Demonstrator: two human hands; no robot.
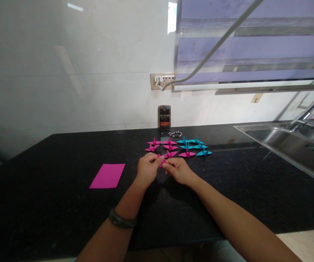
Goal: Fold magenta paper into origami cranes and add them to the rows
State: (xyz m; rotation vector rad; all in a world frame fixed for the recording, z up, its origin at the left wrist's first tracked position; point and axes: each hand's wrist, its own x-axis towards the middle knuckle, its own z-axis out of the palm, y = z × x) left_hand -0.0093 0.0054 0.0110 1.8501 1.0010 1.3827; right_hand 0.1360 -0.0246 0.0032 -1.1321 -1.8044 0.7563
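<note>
Both hands meet over the counter, pinching a small piece of folded pink paper (161, 161) between thumbs and fingers. My left hand (148, 166) grips its left side, and my right hand (179, 170) holds the right side. Fingers cover much of the paper, so its full shape is hidden. Just beyond stand several pink paper cranes (170, 147) in rows, with several blue paper cranes (185, 146) to their right. A flat pink sheet of paper (108, 176) lies to the left of my left hand.
A dark stone counter (50, 203) runs along a white wall. Behind the cranes lie a beaded bracelet (175, 134) and an upright dark phone-like object (164, 117). A metal sink (290, 145) with a faucet is at right. A cable (214, 49) hangs from the wall socket (162, 81).
</note>
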